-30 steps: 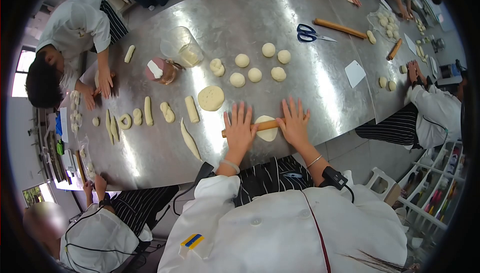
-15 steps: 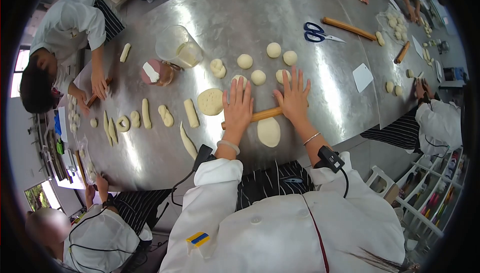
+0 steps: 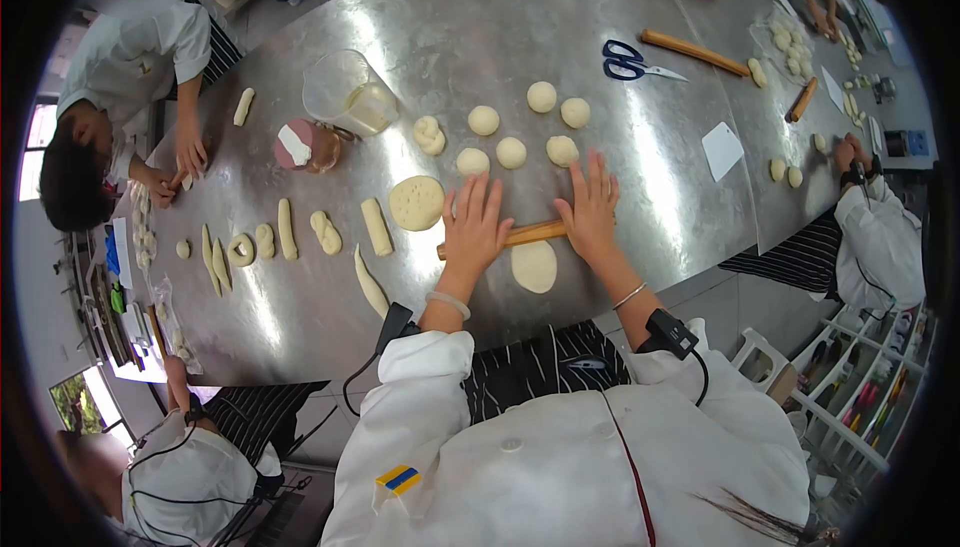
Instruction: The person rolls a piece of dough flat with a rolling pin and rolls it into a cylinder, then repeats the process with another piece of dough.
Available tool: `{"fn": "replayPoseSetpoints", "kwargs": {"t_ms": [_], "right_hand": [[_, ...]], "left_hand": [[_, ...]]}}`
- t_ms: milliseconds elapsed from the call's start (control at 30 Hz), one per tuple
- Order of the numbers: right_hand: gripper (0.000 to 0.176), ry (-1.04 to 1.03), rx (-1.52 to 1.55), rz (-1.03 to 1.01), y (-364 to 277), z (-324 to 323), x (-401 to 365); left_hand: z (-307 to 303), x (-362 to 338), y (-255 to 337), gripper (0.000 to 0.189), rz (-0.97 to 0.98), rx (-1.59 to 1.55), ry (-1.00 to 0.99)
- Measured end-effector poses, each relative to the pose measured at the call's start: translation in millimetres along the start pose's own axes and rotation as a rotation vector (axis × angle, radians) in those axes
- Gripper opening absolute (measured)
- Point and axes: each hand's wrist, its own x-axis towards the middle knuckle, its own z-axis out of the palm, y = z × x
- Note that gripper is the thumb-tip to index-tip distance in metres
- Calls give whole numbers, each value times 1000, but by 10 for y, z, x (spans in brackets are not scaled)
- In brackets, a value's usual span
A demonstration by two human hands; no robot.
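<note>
A wooden rolling pin lies across the top of a flat oval of dough. My left hand rests on the pin's left end, palm down, fingers spread and pointing away from me. On the right end lies my right hand, flat too, with its fingers apart. Just left of my left hand is a round flat dough piece with small holes. Several dough balls sit beyond my hands, one of them near my right fingertips.
Shaped dough pieces line the left side. Behind them stand a clear jug and a reddish container. Scissors, a white scraper and another rolling pin lie to the right. Other people work around the steel table.
My fingers have drawn slightly back from the dough balls, uncovering the one beyond my left hand. The view has shifted slightly.
</note>
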Motion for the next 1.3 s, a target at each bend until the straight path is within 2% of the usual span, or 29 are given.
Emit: {"fn": "replayPoseSetpoints", "kwargs": {"t_ms": [67, 100, 167, 200, 267, 333, 400, 467, 533, 800, 867, 900, 967, 1033, 1167, 1300], "right_hand": [[61, -72, 88, -103, 61, -40, -24], [61, -67, 89, -104, 75, -116, -21], [45, -220, 138, -318, 128, -274, -15], [45, -215, 139, -318, 190, -277, -27], [41, -324, 107, -453, 286, -262, -27], [39, -312, 141, -380, 280, -232, -8], [37, -300, 177, -314, 186, -287, 67], [36, -120, 141, -263, 68, -432, 121], [36, -149, 147, -241, 28, -498, 32], [36, -308, 195, -228, 46, -518, -468], [31, -204, 168, -286, 62, -498, -426], [31, -206, 168, -284, 73, -472, -383], [30, -62, 245, -206, 85, -386, -268], [28, -11, 207, -156, 48, -279, -191], [24, 160, 76, -86, -105, -50, -140], [28, 139, 24, -104, -150, 16, -259]], "left_hand": [[11, -144, -94, 58, 97, -28, -18], [-11, -229, -143, 58, 99, -25, -14], [-87, -350, -245, 58, 215, -70, -134], [-139, -358, -270, 52, 246, -84, -133], [-122, -359, -333, 48, 235, -77, -189], [-88, -346, -344, 43, 220, -70, -242], [-239, -212, -243, 40, 160, -69, -94], [-415, -142, -147, 40, 118, -76, -69], [-477, -190, -113, 41, 81, -85, -42], [-409, -682, 18, 34, 95, -230, -178], [-427, -664, 46, 35, 93, -256, -204], [-438, -626, 71, 37, 59, -270, -150], [-405, -530, 141, 39, 26, -290, -102], [-305, -370, 212, 41, -52, -219, 31], [-42, -205, 319, 39, -203, -224, 48], [55, -306, 422, 46, -347, -113, 8]]}}
